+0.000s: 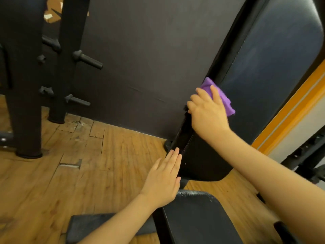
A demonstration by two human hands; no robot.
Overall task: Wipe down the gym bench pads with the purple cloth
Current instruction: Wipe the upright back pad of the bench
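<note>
The bench's inclined back pad (274,55) is dark and runs from the upper right down to the middle. My right hand (207,111) presses the purple cloth (218,95) against the pad's left edge, fingers spread over the cloth. My left hand (163,178) lies flat with straight fingers against the lower left side of the pad, near its bottom end. The seat pad (198,219) sits below, at the bottom middle, with small pale specks on its top edge.
A black rack with pegs (66,55) stands at the left on the wooden floor (70,155). A dark wall panel (149,67) is behind the bench. An orange-striped surface (290,111) and black frame parts (304,155) lie to the right. A dark mat (91,226) lies on the floor.
</note>
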